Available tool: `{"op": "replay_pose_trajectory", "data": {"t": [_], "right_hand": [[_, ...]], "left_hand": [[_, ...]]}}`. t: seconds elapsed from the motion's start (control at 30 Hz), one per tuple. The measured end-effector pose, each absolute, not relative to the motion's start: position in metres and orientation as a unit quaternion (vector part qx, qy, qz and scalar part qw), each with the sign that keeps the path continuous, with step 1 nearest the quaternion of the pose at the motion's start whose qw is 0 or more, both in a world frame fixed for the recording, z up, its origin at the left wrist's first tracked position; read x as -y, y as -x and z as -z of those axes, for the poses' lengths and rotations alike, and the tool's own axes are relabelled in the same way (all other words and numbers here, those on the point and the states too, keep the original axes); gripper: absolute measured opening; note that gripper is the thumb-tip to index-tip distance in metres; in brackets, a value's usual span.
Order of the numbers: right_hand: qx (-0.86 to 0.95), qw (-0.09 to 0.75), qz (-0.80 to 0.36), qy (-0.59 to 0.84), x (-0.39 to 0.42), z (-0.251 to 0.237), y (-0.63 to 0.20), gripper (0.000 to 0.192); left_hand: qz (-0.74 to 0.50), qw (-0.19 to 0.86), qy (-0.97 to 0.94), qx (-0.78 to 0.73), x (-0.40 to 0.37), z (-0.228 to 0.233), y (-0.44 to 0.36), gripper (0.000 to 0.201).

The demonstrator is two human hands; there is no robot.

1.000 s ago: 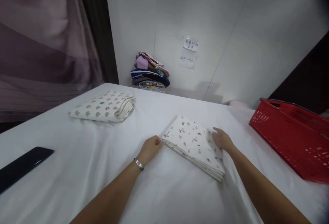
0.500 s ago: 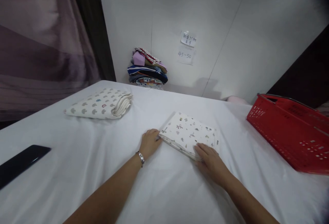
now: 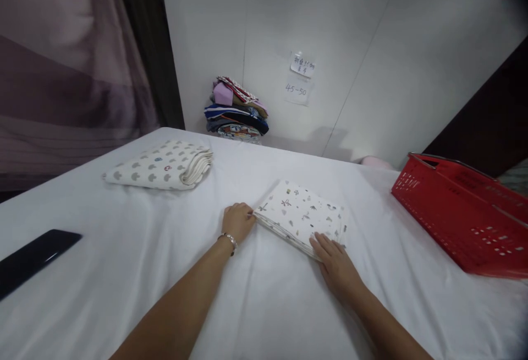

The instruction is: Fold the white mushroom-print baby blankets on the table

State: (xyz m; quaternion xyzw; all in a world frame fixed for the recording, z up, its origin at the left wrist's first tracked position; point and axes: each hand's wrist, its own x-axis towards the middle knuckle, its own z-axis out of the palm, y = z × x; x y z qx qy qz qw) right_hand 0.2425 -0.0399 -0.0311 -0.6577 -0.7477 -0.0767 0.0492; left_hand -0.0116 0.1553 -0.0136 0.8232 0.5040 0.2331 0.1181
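Observation:
A folded white cloth with small grey and brown prints point(image 3: 301, 214) lies on the white-covered table point(image 3: 124, 272), in the middle. My left hand point(image 3: 237, 221), with a silver bracelet at the wrist, is curled against the cloth's left corner, fingertips at its edge. My right hand point(image 3: 336, 263) lies flat with its fingers on the cloth's near right corner. Neither hand lifts the cloth off the table.
A second folded cloth with grey fan shapes point(image 3: 160, 165) rests at the left. A black flat object point(image 3: 33, 258) lies at the left edge. A red plastic basket point(image 3: 462, 214) stands at the right. A pile of coloured clothes point(image 3: 237, 109) sits against the back wall under paper notes point(image 3: 300, 79).
My right hand moved from the cloth's far right side to its near right corner. The cloth now looks more compact. My left hand stayed at the left corner.

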Motion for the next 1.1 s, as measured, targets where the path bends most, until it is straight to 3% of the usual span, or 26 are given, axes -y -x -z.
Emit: {"op": "replay_pose_trajectory", "data": {"t": [0.3, 0.4, 0.47, 0.63, 0.9, 1.1], "right_hand": [[0.747, 0.042, 0.080, 0.659, 0.039, 0.030, -0.239, 0.066], [0.746, 0.046, 0.084, 0.659, 0.039, 0.029, -0.238, 0.063], [0.744, 0.048, 0.087, 0.661, 0.039, 0.029, -0.237, 0.063], [0.740, 0.048, 0.089, 0.665, 0.039, 0.029, -0.235, 0.066], [0.727, 0.041, 0.033, 0.685, 0.035, 0.012, -0.229, 0.061], [0.747, 0.093, 0.023, 0.658, 0.002, -0.020, -0.190, 0.057]], "left_hand": [[-0.220, 0.150, -0.827, -0.495, -0.159, 0.018, 0.017, 0.016], [-0.251, 0.159, -0.830, -0.471, -0.157, 0.021, 0.016, 0.046], [-0.268, 0.138, -0.853, -0.427, -0.155, 0.023, 0.016, 0.055], [-0.223, 0.117, -0.887, -0.387, -0.154, 0.027, 0.016, 0.042], [-0.229, 0.112, -0.883, -0.394, -0.156, 0.031, 0.019, 0.043], [-0.270, 0.063, -0.907, -0.318, -0.137, 0.018, 0.009, 0.065]]}}
